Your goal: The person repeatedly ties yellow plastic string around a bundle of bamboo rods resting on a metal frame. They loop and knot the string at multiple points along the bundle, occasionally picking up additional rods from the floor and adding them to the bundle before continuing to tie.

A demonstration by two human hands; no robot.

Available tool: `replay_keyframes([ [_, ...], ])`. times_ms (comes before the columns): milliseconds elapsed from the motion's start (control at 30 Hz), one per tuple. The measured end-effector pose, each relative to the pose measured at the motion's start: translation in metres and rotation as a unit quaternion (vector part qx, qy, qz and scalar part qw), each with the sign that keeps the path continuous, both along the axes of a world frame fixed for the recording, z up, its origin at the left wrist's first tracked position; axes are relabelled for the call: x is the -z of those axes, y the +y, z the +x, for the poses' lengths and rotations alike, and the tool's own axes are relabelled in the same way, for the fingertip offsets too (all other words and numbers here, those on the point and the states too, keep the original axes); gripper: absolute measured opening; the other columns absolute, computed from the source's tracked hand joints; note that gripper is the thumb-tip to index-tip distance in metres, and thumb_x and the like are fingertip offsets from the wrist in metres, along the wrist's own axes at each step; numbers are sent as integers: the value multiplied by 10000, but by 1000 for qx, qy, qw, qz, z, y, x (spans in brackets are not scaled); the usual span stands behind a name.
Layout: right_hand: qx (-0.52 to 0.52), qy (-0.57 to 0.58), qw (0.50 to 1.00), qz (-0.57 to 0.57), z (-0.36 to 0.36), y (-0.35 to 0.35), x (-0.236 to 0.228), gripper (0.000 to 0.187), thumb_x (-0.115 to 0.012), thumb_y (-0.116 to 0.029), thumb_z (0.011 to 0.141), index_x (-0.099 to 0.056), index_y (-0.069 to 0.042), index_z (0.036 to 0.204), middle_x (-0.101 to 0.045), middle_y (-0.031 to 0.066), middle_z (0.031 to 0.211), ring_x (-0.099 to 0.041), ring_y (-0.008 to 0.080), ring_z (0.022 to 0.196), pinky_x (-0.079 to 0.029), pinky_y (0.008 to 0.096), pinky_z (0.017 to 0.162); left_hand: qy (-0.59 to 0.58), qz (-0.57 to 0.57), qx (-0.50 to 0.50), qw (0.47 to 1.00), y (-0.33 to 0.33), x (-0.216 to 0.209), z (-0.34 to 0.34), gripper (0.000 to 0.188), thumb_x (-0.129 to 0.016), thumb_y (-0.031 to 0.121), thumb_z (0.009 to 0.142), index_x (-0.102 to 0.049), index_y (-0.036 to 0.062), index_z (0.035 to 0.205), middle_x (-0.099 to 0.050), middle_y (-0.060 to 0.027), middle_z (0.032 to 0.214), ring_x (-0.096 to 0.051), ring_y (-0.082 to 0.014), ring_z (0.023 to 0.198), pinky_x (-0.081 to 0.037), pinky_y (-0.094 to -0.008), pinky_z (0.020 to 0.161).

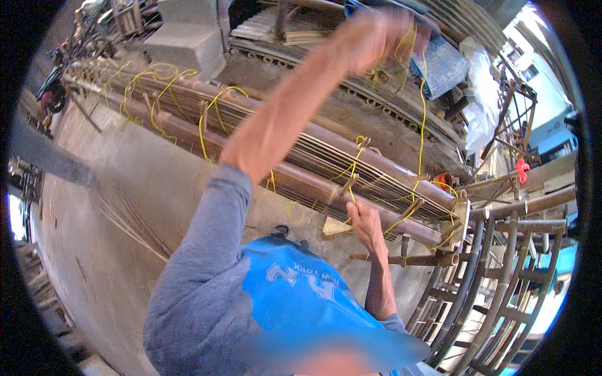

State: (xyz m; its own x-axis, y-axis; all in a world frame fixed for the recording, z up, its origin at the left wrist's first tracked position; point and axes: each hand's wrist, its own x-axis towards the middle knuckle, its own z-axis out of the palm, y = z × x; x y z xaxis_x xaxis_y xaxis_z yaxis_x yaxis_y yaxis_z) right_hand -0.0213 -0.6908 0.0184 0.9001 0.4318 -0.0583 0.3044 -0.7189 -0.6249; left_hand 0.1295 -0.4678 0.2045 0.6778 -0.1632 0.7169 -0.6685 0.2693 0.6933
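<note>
Much yellow cord (352,195) tied along a long bamboo rack (301,180), slanting from upper left to right of the frame. Just right of centre, right hand (365,219) with fingers clamped on yellow cord at the rack's near edge. Near the top edge, left hand (381,41) raised and blurred beside hanging yellow cord; cannot tell whether fingers apart or together.

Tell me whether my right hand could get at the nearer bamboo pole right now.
Probably yes: your right hand is right beside the nearer bamboo pole, and nothing seems to block the way, though it appears closed on a yellow cord and might have to let go first.
</note>
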Motion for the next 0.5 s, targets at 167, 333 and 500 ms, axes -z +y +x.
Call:
replay_keyframes([
  [167, 43, 75, 992, 91, -10, -13, -6, 314, -531, -223, 814, -477, 8, 608, -468, 47, 516, -414, 122, 487, -334, 297, 453, -146, 288, -396, 860, 27, -67, 23, 191, -472, 190, 758, -569, 38, 822, -595, -125, 742, -574, -232, 694, -464, -358, 616],
  [333, 131, 132, 918, 349, 0, -2, -48, 257, -535, -184, 776, -458, -73, 558, -367, -40, 481, -355, 67, 424, -313, 229, 398, 9, 756, -211, 619, -15, 103, -45, 243, -496, 149, 708, -575, 22, 900, -607, -175, 806, -600, -311, 749, -478, -410, 604],
  [500, -140, 3, 968, 209, 94, 55, -137, 296, -445, -224, 823, -462, -71, 570, -407, -6, 473, -397, 98, 432, -328, 251, 416, 37, 487, -253, 835, -43, 194, -78, 321, -429, 347, 834, -591, 82, 754, -592, -158, 701, -573, -340, 692, -443, -453, 592],
])
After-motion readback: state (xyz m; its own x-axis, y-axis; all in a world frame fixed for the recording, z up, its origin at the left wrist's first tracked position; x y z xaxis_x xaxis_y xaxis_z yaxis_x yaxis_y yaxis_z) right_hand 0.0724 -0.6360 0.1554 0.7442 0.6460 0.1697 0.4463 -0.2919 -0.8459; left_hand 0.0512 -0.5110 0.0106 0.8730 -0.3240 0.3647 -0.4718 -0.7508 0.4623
